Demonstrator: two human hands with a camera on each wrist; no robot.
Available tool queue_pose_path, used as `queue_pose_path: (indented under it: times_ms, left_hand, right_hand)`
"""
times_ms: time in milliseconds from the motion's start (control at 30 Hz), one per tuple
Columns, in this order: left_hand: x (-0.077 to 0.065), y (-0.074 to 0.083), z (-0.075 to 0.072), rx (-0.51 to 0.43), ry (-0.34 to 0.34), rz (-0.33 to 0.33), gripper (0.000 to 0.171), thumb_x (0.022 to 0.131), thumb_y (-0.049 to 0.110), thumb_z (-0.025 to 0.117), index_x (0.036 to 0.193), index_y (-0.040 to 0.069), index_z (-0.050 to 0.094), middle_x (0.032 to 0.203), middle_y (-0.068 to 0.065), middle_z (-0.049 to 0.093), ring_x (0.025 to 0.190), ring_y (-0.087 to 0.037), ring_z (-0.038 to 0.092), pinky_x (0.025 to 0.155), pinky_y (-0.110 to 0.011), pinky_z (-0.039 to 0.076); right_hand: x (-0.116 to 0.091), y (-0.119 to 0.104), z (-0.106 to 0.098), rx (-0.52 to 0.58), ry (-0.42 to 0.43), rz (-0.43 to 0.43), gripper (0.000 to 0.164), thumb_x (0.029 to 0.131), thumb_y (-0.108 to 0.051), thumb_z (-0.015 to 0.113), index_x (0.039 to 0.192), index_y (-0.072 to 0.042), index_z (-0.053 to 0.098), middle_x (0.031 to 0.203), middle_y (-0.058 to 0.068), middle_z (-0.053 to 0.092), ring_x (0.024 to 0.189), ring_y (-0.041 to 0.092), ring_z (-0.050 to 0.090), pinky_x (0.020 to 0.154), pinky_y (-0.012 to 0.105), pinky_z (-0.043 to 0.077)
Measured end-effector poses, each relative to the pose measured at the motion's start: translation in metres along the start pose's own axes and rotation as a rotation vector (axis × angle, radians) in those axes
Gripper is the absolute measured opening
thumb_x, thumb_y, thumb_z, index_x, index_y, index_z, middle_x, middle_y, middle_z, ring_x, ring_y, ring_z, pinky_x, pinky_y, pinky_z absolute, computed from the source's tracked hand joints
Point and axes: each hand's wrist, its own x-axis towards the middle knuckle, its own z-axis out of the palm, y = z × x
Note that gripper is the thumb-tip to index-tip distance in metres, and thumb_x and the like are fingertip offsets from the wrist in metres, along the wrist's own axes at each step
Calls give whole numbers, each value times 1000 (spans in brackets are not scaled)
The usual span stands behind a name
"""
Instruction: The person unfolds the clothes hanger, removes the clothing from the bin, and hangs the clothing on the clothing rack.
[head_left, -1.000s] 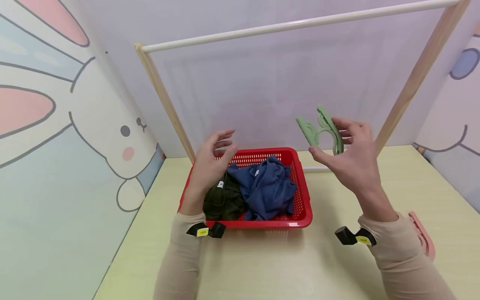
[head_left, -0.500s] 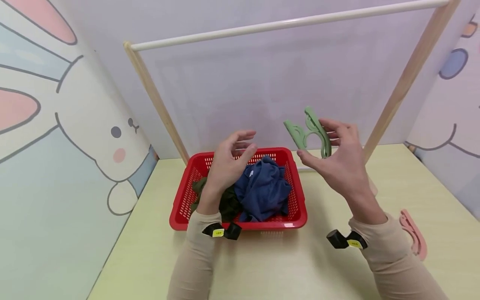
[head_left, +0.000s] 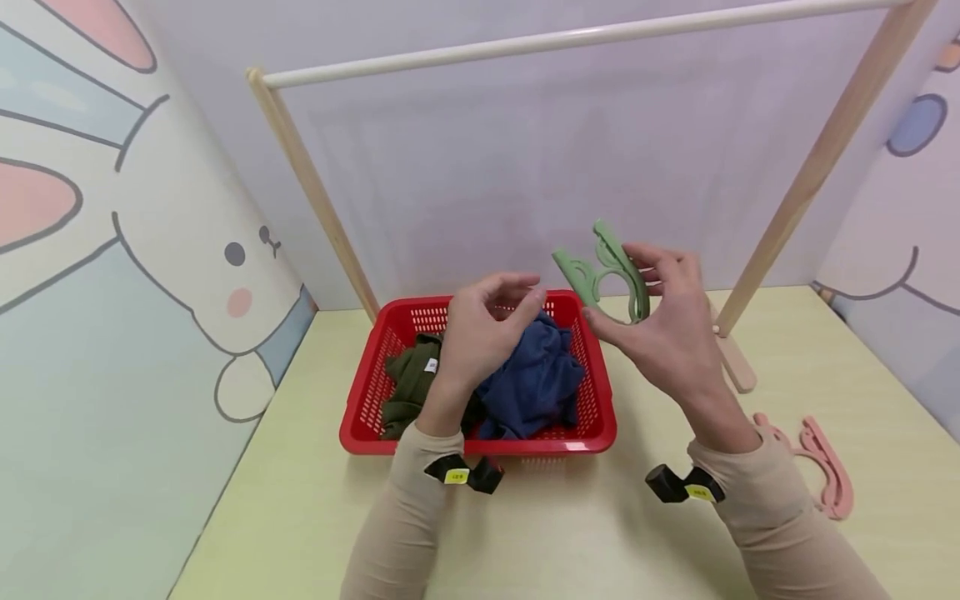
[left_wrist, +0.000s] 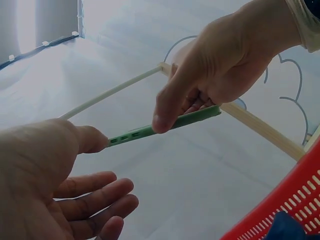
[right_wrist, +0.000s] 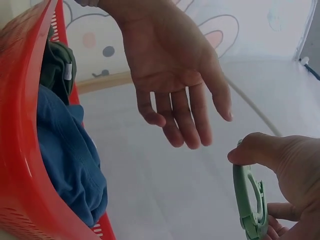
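Note:
My right hand (head_left: 671, 337) holds a green folding hanger (head_left: 576, 275) up above the table, thumb on one side and fingers on the other. Its two arms are partly folded toward each other, in a V shape with a ring at the middle. To its left, my left hand (head_left: 478, 337) hovers over the red basket (head_left: 555, 447) with relaxed, slightly bent fingers and holds nothing. In the right wrist view, a gap shows between the left hand (right_wrist: 172, 85) and the hanger (right_wrist: 242, 192). Inside the basket lie a blue garment (head_left: 534, 383) and a dark green garment (head_left: 408, 387).
A drying rack with a white rail (head_left: 540, 50) and wooden posts (head_left: 315, 192) stands behind the basket. Its wooden foot (head_left: 738, 362) extends forward at the right. On the table at the right lies a pink folding hanger (head_left: 832, 471), partly behind the right sleeve.
My left hand has moved right, from the basket's left part toward the hanger. The right hand has shifted slightly left and down with the green hanger still in its grip.

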Motion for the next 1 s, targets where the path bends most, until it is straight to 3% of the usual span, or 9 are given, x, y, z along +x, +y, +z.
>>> queue_pose_path:
  times_ms: [233,433,633,1000]
  left_hand:
    - [-1,3,14,-15,57,-11,31,104,26,79,127,5,83,110,-7,84,99,-18,77,85,-34,62]
    - [-1,4,16,-19,133,-9,29,105,25,78,123,3,83,101,-11,83,95,-20,78,86,-35,64]
    - [-1,6,17,-20,167,-12,24,106,24,77,116,3,84,96,-11,83,90,-19,78,82,-35,63]
    - [-1,3,15,-107,167,17,22,107,18,76,114,-2,82,94,-22,81,80,-39,78,74,-35,67]
  right_hand:
    - [-4,1,5,6,-14,-60,84,79,-13,101,154,-9,63,136,20,56,121,35,56,98,43,45]
    - [-6,-2,9,-2,-61,-80,86,77,-13,103,154,-9,64,138,20,54,122,38,58,92,42,47]
    - [-8,-4,11,-25,-81,-88,87,77,-16,103,154,-9,63,138,20,53,122,38,57,90,44,48]
    - [-9,-4,15,-37,-83,-116,87,77,-10,102,153,-5,62,137,21,53,120,37,57,91,45,49]
